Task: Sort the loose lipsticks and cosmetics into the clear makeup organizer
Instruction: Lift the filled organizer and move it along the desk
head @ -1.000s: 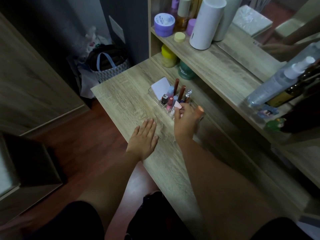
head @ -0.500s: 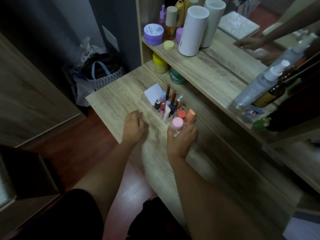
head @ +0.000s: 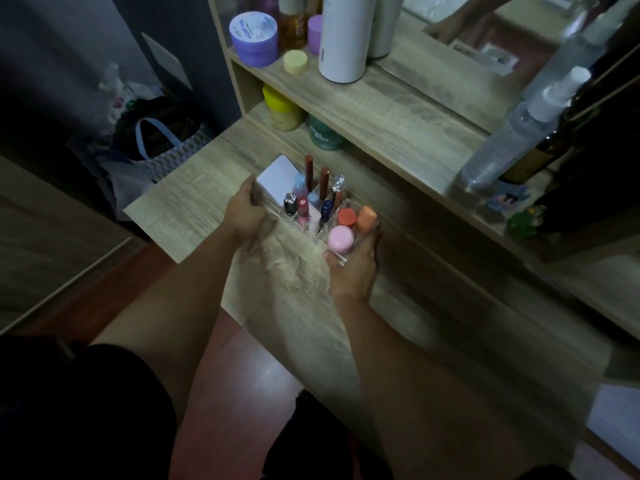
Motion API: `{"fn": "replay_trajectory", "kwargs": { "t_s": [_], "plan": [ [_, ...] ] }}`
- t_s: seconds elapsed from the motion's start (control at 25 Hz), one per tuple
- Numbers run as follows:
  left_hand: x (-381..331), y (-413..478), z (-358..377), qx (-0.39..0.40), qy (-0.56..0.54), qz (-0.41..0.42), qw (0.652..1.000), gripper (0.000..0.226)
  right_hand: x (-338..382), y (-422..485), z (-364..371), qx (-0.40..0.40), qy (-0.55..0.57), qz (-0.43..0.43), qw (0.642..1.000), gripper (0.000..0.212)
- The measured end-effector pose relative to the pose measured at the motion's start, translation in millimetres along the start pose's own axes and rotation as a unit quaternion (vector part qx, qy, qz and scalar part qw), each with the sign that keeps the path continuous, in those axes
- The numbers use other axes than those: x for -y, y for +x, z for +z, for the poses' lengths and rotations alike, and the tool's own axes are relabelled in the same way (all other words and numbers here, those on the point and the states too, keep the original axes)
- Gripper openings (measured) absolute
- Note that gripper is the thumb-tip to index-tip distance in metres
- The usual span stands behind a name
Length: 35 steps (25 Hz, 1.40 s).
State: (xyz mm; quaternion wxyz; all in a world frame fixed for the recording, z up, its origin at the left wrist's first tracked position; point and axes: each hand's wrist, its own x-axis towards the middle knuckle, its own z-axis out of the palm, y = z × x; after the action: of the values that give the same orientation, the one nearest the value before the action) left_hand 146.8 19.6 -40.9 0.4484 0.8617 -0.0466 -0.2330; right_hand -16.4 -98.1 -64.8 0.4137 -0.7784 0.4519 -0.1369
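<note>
The clear makeup organizer (head: 277, 212) sits on the wooden desk (head: 194, 202), filled with several lipsticks and tubes (head: 323, 183), a white flat compact (head: 277, 180), a pink round pot (head: 341, 239), a red-capped pot (head: 347, 216) and an orange-capped one (head: 366, 218). My left hand (head: 246, 216) grips the organizer's left end. My right hand (head: 351, 271) holds its near right end, fingers wrapped under the pink pot. No loose cosmetics lie on the desk.
A shelf unit behind holds a purple jar (head: 254, 38), a yellow lid (head: 295, 60), a white cylinder (head: 344, 36), a yellow jar (head: 280, 107), a green jar (head: 323, 133) and a clear spray bottle (head: 512, 133). A bag (head: 162, 147) lies on the floor at left.
My left hand moved from flat on the desk to the organizer's left end. My right hand let go of a cosmetic and now holds the organizer's right end.
</note>
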Motion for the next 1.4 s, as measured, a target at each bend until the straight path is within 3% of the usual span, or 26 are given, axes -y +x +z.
{"fn": "replay_trajectory", "kwargs": {
  "t_s": [0.6,0.88,1.4],
  "plan": [
    [-10.3,-33.7,15.6,0.022,0.068,0.034,0.997,0.066,-19.8,-14.9,-29.6,-0.021,0.043,0.037,0.998,0.103],
    [-24.5,-87.0,56.3,0.042,0.064,0.037,0.996,0.078,-62.3,-31.1,-73.6,-0.049,0.066,0.050,0.995,0.106],
    [-33.9,-188.7,152.4,0.060,0.054,0.060,0.995,0.075,-157.1,-65.9,-184.2,-0.046,-0.022,0.055,0.997,0.104]
  ]
}}
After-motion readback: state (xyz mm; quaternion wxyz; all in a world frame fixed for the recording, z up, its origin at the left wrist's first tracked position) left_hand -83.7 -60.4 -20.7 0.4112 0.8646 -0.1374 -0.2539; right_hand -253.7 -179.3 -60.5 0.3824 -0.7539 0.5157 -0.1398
